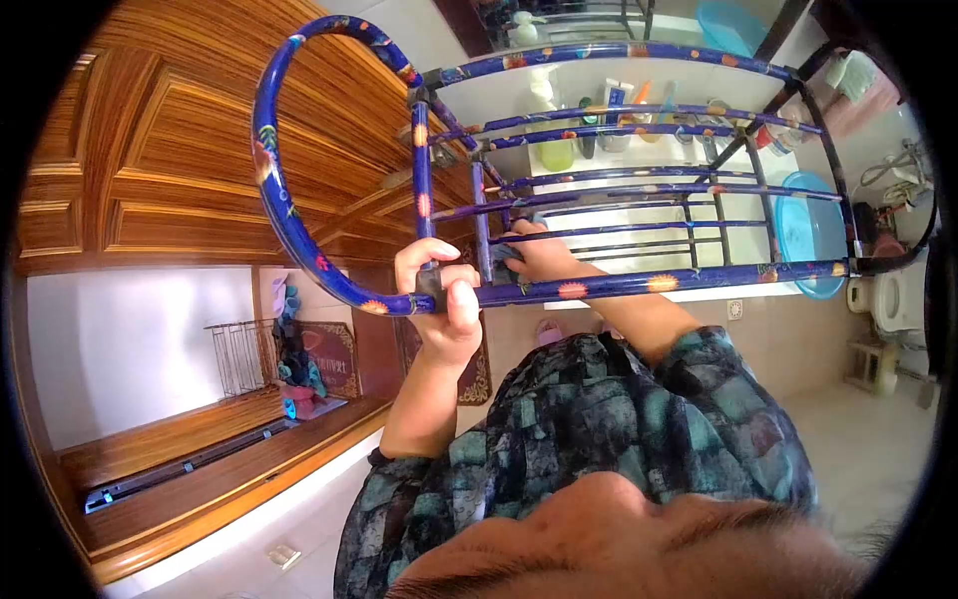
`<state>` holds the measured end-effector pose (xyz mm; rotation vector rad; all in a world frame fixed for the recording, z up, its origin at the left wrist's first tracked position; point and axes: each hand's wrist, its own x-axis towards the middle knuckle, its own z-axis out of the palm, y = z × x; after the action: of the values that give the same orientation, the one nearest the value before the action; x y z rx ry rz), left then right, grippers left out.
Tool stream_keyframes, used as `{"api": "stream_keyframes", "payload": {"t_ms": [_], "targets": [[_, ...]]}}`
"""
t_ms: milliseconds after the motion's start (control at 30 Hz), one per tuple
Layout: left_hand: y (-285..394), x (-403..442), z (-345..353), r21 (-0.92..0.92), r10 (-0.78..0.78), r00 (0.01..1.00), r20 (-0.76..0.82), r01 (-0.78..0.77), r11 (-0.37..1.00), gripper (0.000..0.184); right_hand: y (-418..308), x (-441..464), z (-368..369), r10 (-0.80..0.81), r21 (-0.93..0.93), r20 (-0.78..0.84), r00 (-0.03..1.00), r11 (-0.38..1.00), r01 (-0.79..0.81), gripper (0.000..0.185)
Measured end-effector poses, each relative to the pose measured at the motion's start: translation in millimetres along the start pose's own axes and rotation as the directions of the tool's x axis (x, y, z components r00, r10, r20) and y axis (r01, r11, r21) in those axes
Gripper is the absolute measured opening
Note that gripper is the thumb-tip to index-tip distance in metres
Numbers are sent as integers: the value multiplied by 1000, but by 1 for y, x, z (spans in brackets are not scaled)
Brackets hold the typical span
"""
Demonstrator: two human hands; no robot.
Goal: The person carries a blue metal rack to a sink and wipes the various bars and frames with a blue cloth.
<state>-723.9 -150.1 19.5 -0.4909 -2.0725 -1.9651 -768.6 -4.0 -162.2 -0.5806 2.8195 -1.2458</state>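
A rack of blue tubes with a flower pattern point(574, 291) is held up across the upper view, its rounded end loop at the left. My left hand point(444, 299) is closed around the tube joint at the rack's lower left corner. Behind the bars, my right hand point(544, 252) has its fingers bent over a dark cloth point(507, 262), which touches the rack near its short upright bars. Part of the cloth and some fingertips are hidden by the bars.
Behind the rack, a white counter point(639, 268) bears bottles, tubes and a light blue basin point(810, 235). A brown wooden door point(200, 140) stands at the left. Further off are a toilet point(891, 299) at the right and a wire rack point(239, 357) at the left.
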Motion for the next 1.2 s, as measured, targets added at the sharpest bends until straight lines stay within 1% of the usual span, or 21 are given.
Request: {"api": "stream_keyframes", "payload": {"t_ms": [67,100,200,300,333,400,467,533,600,667,733,800,833,867,933,1000,1033,1067,1133,1167,1200], "targets": [[-3,0,-2,6,18,1000,8,-18,1000,39,15,4,1,112,280,-233,966,959,-44,35],[-3,0,-2,-13,11,1000,12,-11,1000,38,18,12,4,353,322,-388,852,918,-234,34],[-4,1,-2,-6,25,1000,18,-25,1000,37,0,41,-29,402,396,-641,654,903,-167,31],[-6,1,-5,9,30,999,31,-30,1000,37,2,63,-1,145,-116,-595,791,958,-263,28],[-6,1,-6,-2,18,999,37,-18,1000,37,12,64,20,265,-71,-467,844,940,-334,27],[-3,-2,-4,-83,-36,998,49,40,996,37,21,58,34,115,-396,-421,900,869,-296,27],[-12,0,-6,12,94,995,36,-94,995,36,17,48,30,44,-497,-347,937,838,-224,23],[2,4,3,-47,33,999,18,-32,998,36,-5,30,11,-49,-537,-271,961,836,-109,20],[2,2,3,-98,5,1000,21,-3,995,34,-31,6,-6,-169,-504,-207,964,863,43,19],[2,0,3,-78,0,1000,9,1,997,34,-30,-5,0,-56,-208,-53,997,977,44,23],[6,0,4,-97,-22,1000,0,22,995,34,-10,-6,2,70,133,-98,993,990,-56,24],[6,-1,4,-102,-23,1000,12,24,994,35,18,9,9,275,311,-448,851,940,-140,27],[4,0,4,-74,-1,1000,11,2,997,35,22,20,-5,272,269,-592,759,954,-132,31],[2,0,4,-46,21,1000,11,-21,999,36,23,33,-16,351,333,-592,726,926,-176,34],[-2,2,3,-8,51,999,12,-51,999,37,-4,50,-36,293,117,-650,701,950,-289,33],[-3,3,2,9,59,998,15,-60,998,38,8,66,-8,355,-197,-275,893,889,-414,32],[1,4,4,-24,44,999,31,-43,999,37,-7,64,0,451,-224,-251,856,834,-505,31],[1,2,6,-52,30,999,36,-28,998,37,6,60,21,134,-512,-322,937,808,-291,29],[2,0,11,-114,9,999,41,-4,993,37,-10,47,30,194,-672,-151,969,699,-245,28],[4,0,14,19,5,1000,29,-5,1000,43,-14,36,24,179,-680,-70,981,711,-178,31],[5,0,15,-19,-4,1000,21,5,1000,41,-14,30,15,152,-555,-33,988,819,-145,31]]}}
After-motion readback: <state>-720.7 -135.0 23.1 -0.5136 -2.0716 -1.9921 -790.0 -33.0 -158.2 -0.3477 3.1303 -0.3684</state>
